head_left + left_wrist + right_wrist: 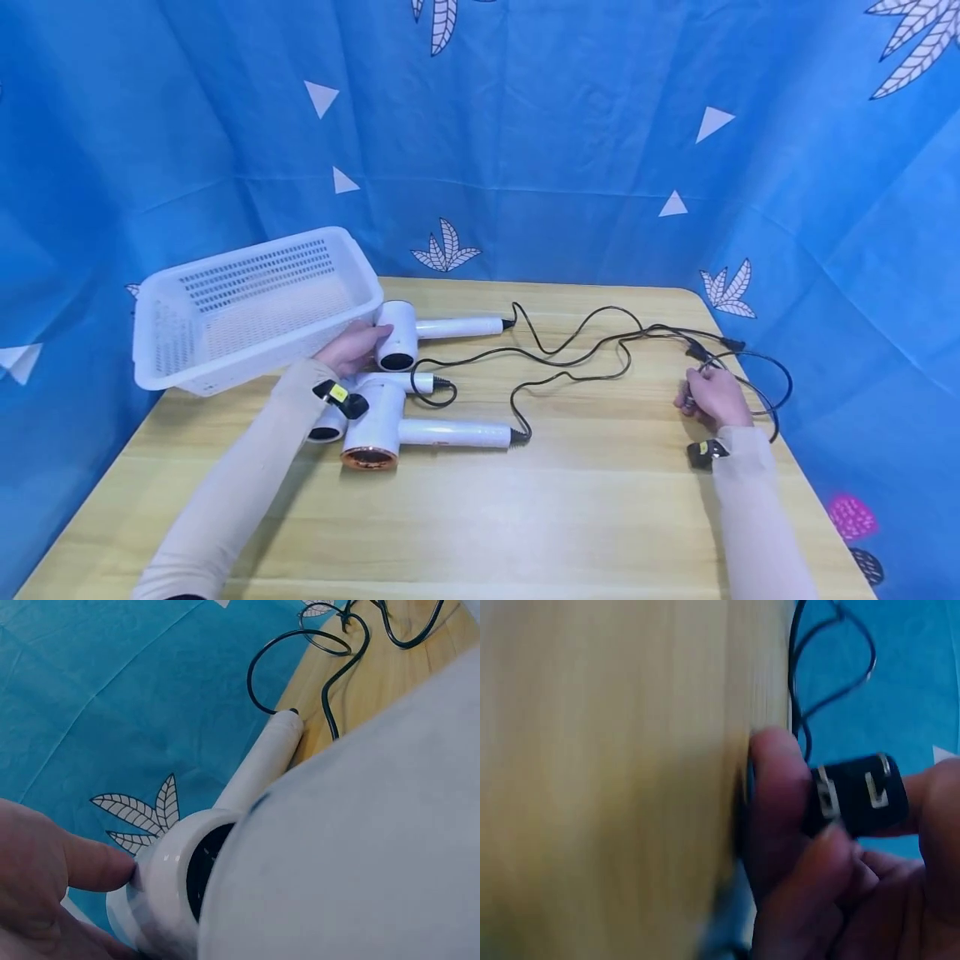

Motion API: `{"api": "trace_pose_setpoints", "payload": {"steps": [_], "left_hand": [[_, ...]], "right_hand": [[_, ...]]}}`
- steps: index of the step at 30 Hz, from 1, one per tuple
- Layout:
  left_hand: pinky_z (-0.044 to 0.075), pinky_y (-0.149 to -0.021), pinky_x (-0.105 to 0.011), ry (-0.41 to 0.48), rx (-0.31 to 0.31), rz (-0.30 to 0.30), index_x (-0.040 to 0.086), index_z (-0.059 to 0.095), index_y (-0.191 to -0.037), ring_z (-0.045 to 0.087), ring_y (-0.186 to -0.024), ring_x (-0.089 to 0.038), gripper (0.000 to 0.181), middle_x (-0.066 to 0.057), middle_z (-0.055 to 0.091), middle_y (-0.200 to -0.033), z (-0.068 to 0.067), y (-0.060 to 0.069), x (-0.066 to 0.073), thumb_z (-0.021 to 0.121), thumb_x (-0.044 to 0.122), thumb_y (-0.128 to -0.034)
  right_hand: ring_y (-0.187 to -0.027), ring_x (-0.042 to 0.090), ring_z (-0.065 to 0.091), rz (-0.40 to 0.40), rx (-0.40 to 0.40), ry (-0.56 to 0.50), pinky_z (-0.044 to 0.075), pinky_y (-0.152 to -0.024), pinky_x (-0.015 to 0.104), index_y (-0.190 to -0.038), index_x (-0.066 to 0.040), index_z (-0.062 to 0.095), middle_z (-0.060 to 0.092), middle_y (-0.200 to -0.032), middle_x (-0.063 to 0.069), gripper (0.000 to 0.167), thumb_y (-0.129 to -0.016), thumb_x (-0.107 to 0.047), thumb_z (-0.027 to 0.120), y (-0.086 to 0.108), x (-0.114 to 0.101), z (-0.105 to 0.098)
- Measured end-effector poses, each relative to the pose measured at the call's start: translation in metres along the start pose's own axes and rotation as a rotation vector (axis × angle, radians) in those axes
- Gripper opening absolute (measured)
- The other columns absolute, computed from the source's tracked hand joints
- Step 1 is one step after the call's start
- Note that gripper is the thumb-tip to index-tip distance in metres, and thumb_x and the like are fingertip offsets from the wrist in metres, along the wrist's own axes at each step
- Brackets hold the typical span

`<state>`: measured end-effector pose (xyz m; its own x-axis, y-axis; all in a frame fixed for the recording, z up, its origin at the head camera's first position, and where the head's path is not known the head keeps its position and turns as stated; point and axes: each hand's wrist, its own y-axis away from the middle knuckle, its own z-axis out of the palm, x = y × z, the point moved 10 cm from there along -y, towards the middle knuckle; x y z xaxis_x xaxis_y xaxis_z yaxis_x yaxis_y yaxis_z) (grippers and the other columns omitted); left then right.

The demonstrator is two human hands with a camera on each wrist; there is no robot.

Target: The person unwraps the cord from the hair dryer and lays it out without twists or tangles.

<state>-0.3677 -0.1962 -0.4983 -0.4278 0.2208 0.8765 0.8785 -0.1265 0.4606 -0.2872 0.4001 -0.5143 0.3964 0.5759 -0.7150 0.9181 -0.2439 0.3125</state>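
My left hand [352,348] holds the head of the far white hair dryer [397,329], its thumb pressed to the casing in the left wrist view; its other fingers are partly hidden. Below it lie a second white hair dryer [326,427], partly covered by my wrist and the others, and a nearer one [378,421] with a copper-coloured rim. Over at the table's right side, my right hand [716,396] grips a black plug [859,795] with metal prongs, seen between thumb and fingers in the right wrist view. A large white surface blocks much of the left wrist view.
A white perforated basket [262,354] stands at the back left, beside my left hand. Black cords [555,362] run across the wooden table [480,517] from the dryers and loop near its right edge. Another black plug [697,350] lies just beyond my right hand. Blue patterned cloth [510,150] hangs around the table.
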Motion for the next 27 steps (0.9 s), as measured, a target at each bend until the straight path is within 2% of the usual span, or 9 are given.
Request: {"api": "trace_pose_setpoints", "payload": {"steps": [5, 9, 12, 15, 18, 20, 25, 27], "left_hand": [[0.023, -0.131, -0.052, 0.04, -0.077, 0.059, -0.002, -0.007, -0.163, 0.018, -0.159, -0.04, 0.069, -0.026, 0.008, -0.171, 0.007, 0.0, 0.006, 0.035, 0.018, -0.1119], [0.027, -0.13, -0.048, 0.072, -0.099, 0.079, -0.004, 0.007, -0.161, 0.03, -0.153, -0.035, 0.061, -0.022, 0.028, -0.161, 0.007, 0.001, 0.01, 0.036, 0.015, -0.1114], [0.026, -0.131, -0.045, 0.089, -0.105, 0.082, -0.005, 0.015, -0.159, 0.034, -0.148, -0.03, 0.056, -0.015, 0.036, -0.151, 0.008, 0.001, 0.013, 0.036, 0.017, -0.1116], [0.02, -0.133, -0.046, 0.078, -0.12, 0.102, -0.003, 0.011, -0.162, 0.027, -0.155, -0.033, 0.06, -0.02, 0.029, -0.162, 0.011, 0.006, 0.018, 0.037, 0.019, -0.1117], [0.013, -0.133, -0.051, -0.007, -0.128, 0.127, -0.001, 0.002, -0.164, 0.013, -0.162, -0.037, 0.068, -0.022, 0.009, -0.173, 0.012, 0.015, 0.02, 0.039, 0.024, -0.1117], [0.013, -0.132, -0.056, -0.104, -0.111, 0.153, 0.0, 0.0, -0.164, 0.009, -0.161, -0.042, 0.072, -0.022, 0.001, -0.174, 0.011, 0.024, 0.02, 0.039, 0.029, -0.1118], [0.013, -0.129, -0.063, -0.284, -0.038, 0.268, 0.001, 0.01, -0.164, 0.014, -0.159, -0.046, 0.07, -0.022, 0.01, -0.173, 0.005, 0.048, 0.027, 0.041, 0.036, -0.1115], [0.013, -0.129, -0.063, -0.324, -0.016, 0.322, 0.001, 0.013, -0.164, 0.013, -0.16, -0.045, 0.071, -0.022, 0.013, -0.173, 0.003, 0.057, 0.031, 0.042, 0.039, -0.1112]], "right_hand": [[-0.057, 0.016, 0.061, -0.02, 0.008, 0.152, 0.053, -0.057, 0.035, -0.094, 0.0, 0.071, 0.068, -0.065, -0.002, 0.056, -0.107, -0.038, 0.032, 0.007, 0.001, -0.019], [-0.058, 0.016, 0.058, -0.027, -0.007, 0.257, 0.046, -0.057, 0.034, -0.08, -0.006, 0.071, 0.064, -0.06, -0.003, 0.054, -0.105, -0.037, 0.035, 0.01, 0.002, -0.026], [-0.056, 0.014, 0.063, 0.011, -0.047, 0.222, 0.051, -0.056, 0.033, -0.077, -0.005, 0.07, 0.064, -0.058, -0.003, 0.052, -0.105, -0.036, 0.038, 0.012, 0.01, -0.027], [-0.054, 0.012, 0.068, 0.042, -0.066, 0.162, 0.055, -0.054, 0.03, -0.078, -0.002, 0.071, 0.067, -0.057, -0.002, 0.048, -0.104, -0.032, 0.043, 0.015, 0.016, -0.027], [-0.053, 0.011, 0.069, 0.054, -0.06, 0.169, 0.055, -0.053, 0.028, -0.075, -0.002, 0.072, 0.068, -0.055, -0.002, 0.047, -0.101, -0.03, 0.045, 0.019, 0.018, -0.029], [-0.053, 0.012, 0.07, 0.053, -0.053, 0.186, 0.056, -0.055, 0.028, -0.072, -0.003, 0.071, 0.068, -0.055, -0.002, 0.048, -0.102, -0.031, 0.045, 0.021, 0.018, -0.03], [-0.057, 0.016, 0.071, 0.039, -0.061, 0.264, 0.054, -0.061, 0.028, -0.071, -0.004, 0.072, 0.069, -0.056, 0.001, 0.061, -0.107, -0.042, 0.042, 0.025, 0.015, -0.033], [-0.058, 0.018, 0.068, 0.021, -0.054, 0.317, 0.051, -0.062, 0.029, -0.068, -0.005, 0.073, 0.069, -0.056, 0.001, 0.066, -0.107, -0.047, 0.04, 0.027, 0.01, -0.035]]}}
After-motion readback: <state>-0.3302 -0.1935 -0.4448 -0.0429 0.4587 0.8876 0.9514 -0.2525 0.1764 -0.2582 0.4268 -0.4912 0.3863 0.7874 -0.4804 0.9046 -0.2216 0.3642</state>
